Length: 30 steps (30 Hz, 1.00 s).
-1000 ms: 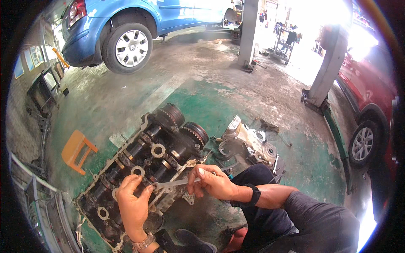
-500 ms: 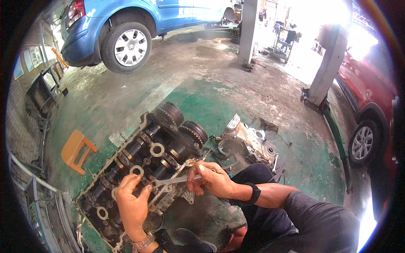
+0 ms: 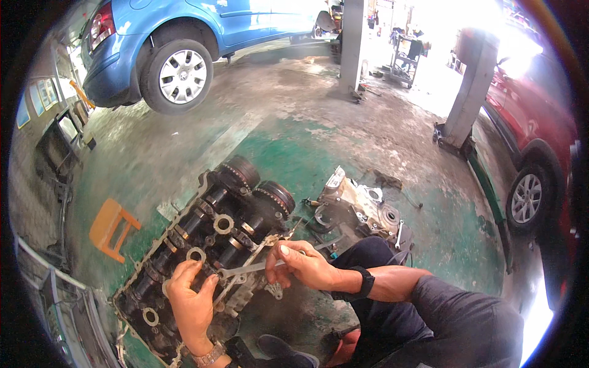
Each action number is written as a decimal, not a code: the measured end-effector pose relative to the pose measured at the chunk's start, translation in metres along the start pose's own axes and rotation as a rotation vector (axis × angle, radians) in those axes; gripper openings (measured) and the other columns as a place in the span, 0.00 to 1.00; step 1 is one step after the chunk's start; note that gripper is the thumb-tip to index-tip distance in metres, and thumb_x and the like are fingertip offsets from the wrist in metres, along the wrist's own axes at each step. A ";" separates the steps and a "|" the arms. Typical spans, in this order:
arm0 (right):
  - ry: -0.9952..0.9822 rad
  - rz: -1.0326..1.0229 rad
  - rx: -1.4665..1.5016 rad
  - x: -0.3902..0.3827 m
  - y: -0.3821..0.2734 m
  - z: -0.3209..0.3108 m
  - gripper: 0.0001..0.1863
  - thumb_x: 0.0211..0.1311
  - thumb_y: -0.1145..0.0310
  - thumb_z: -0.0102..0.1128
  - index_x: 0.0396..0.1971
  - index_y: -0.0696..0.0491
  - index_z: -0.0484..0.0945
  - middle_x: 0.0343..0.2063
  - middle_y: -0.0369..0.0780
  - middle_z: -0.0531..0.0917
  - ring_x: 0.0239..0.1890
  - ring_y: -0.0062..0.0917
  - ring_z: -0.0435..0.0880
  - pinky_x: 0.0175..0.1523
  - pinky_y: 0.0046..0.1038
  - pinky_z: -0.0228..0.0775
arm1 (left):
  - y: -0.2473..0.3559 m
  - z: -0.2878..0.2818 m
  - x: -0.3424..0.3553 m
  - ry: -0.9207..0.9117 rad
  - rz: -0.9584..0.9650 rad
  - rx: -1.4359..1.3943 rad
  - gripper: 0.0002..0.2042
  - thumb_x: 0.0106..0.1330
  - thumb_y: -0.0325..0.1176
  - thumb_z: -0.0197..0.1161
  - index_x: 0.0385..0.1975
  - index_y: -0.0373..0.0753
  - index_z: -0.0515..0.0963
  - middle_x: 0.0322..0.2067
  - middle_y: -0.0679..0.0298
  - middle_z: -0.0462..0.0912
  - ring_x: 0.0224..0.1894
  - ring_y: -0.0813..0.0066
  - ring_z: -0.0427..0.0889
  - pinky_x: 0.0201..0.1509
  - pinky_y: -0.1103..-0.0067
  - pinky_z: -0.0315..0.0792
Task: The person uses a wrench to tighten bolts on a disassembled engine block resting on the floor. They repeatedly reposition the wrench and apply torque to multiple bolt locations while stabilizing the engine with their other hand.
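Note:
A long engine cylinder head point(image 3: 184, 230) with dark camshafts lies slantwise on the floor before me, two round toothed gears point(image 3: 274, 197) at its far end. My right hand point(image 3: 300, 264) is closed round the handle of a silver wrench point(image 3: 245, 268). The wrench's other end sits at the right side of the cylinder head, on a fastener too small to make out. Over the near part of the casting, my left hand point(image 3: 191, 297) has its thumb and fingers apart. Its thumb is beside the wrench's end, and its fingertips are near a pale ring-shaped opening point(image 3: 196, 254).
To the right, a metal engine cover point(image 3: 359, 205) lies on the floor with another wrench point(image 3: 399, 234) beside it. An orange stool point(image 3: 115, 228) stands left. Beyond are a blue car point(image 3: 178, 27), lift posts point(image 3: 467, 92) and a red car point(image 3: 527, 116). My knee point(image 3: 374, 251) is close by my right arm.
The whole view has shifted slightly, with the cylinder head a little further left and lower. Both hands and the wrench keep nearly the same places on it.

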State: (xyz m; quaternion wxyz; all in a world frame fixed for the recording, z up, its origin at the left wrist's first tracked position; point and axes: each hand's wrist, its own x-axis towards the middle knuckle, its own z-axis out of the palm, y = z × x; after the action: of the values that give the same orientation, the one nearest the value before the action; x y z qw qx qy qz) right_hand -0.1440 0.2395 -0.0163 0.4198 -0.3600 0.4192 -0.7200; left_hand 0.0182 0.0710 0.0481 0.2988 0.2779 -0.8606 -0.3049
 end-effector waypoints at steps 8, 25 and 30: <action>0.004 -0.020 0.006 0.000 -0.002 0.001 0.32 0.71 0.39 0.48 0.35 0.59 0.75 0.31 0.44 0.81 0.26 0.21 0.77 0.32 0.23 0.69 | -0.004 0.002 -0.001 0.009 -0.022 -0.002 0.18 0.48 0.20 0.73 0.40 0.24 0.81 0.42 0.54 0.84 0.40 0.66 0.82 0.48 0.75 0.73; 0.186 -0.102 0.051 0.007 -0.005 0.001 0.26 0.75 0.47 0.44 0.37 0.58 0.75 0.26 0.45 0.82 0.20 0.24 0.77 0.26 0.25 0.69 | -0.038 0.004 0.000 -0.006 0.176 -0.059 0.13 0.56 0.22 0.66 0.42 0.26 0.81 0.45 0.48 0.83 0.48 0.52 0.83 0.56 0.70 0.74; 0.221 -0.160 0.108 0.014 -0.005 0.009 0.24 0.76 0.51 0.44 0.36 0.59 0.75 0.25 0.45 0.81 0.20 0.25 0.75 0.26 0.24 0.68 | -0.036 0.003 0.001 -0.005 0.165 -0.069 0.12 0.60 0.19 0.61 0.43 0.28 0.80 0.45 0.49 0.83 0.49 0.55 0.83 0.56 0.71 0.74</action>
State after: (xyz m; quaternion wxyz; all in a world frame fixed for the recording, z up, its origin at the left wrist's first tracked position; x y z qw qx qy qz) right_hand -0.1430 0.2254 -0.0059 0.3312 -0.2876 0.3936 -0.8079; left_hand 0.0259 0.0472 0.0215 0.3301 0.1946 -0.8703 -0.3096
